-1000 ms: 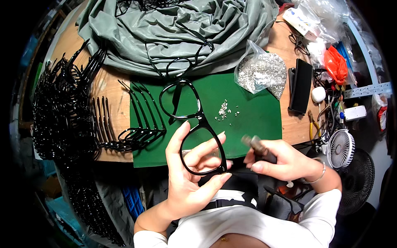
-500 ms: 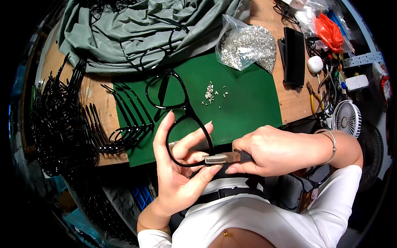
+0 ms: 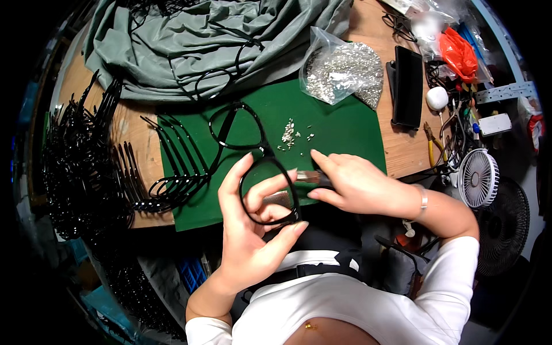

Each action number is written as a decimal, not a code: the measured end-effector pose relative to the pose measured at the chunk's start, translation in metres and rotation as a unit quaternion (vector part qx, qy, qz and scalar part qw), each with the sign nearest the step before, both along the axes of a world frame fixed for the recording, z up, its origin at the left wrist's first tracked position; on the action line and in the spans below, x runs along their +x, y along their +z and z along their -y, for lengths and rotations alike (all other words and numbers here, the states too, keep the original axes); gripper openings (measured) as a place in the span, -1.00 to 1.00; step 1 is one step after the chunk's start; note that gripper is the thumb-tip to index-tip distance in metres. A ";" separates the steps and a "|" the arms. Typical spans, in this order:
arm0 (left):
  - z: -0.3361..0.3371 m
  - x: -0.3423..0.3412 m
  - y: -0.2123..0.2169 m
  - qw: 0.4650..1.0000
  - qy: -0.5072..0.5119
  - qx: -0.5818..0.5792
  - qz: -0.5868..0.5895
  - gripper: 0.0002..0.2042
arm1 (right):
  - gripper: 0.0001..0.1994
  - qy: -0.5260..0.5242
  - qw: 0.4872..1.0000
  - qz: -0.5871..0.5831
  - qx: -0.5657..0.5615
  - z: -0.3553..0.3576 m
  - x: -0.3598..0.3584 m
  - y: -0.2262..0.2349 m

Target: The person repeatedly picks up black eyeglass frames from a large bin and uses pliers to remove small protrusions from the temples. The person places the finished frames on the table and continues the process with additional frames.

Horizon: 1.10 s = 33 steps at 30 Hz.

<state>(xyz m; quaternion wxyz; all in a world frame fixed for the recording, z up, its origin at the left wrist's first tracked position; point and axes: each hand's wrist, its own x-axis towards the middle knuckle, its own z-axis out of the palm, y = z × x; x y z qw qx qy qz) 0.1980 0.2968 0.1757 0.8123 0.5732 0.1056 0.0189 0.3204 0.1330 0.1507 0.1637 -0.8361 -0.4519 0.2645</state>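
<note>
Frame: the glossy black plastic glasses frame [image 3: 265, 152] is in the left hand [image 3: 247, 238], its far rim reaching out above the dark green flat mat [image 3: 351, 141] — whether it touches there, I cannot tell.
Left hand: thumb and bent fingers pinch the near rim, the thumb at its outer corner.
Frame handling: a light but firm pinch on the edge should stop the thin rim twisting; the tool is best brought square to it and clear of the fingertips, as gloss would likely scratch.
Frame looks: two large rounded rims joined by a bridge, shiny black, lying on a slant.
Right hand: the right hand [image 3: 356, 181] is closed around a brownish metal-headed tool with a dark handle [image 3: 309, 177], its head just beside the near rim — contact is unclear.
Mat: a scatter of small silvery pieces [image 3: 288, 133], with a clear plastic bag of silvery pieces [image 3: 325, 83] beyond.
Table: light brown wood [image 3: 397, 152]; tangled black glasses frames [image 3: 86, 172] heap at left.
</note>
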 end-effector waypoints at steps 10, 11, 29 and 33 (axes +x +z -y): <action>0.004 -0.057 -0.012 0.996 0.033 -0.079 -0.018 -0.25 | -0.77 -0.035 0.997 0.031 0.053 -0.008 0.014 -0.007; 0.004 -0.051 -0.012 0.996 0.032 -0.086 -0.021 -0.23 | -0.83 -0.072 0.996 0.014 0.045 -0.012 0.018 -0.012; 0.012 -0.044 -0.021 0.990 -0.026 -0.110 -0.087 -0.53 | -0.86 0.000 0.993 0.102 0.062 -0.028 0.022 -0.042; 0.018 -0.040 -0.022 0.991 0.017 -0.105 -0.075 -0.52 | -0.85 -0.108 0.987 -0.060 0.106 -0.028 0.009 -0.010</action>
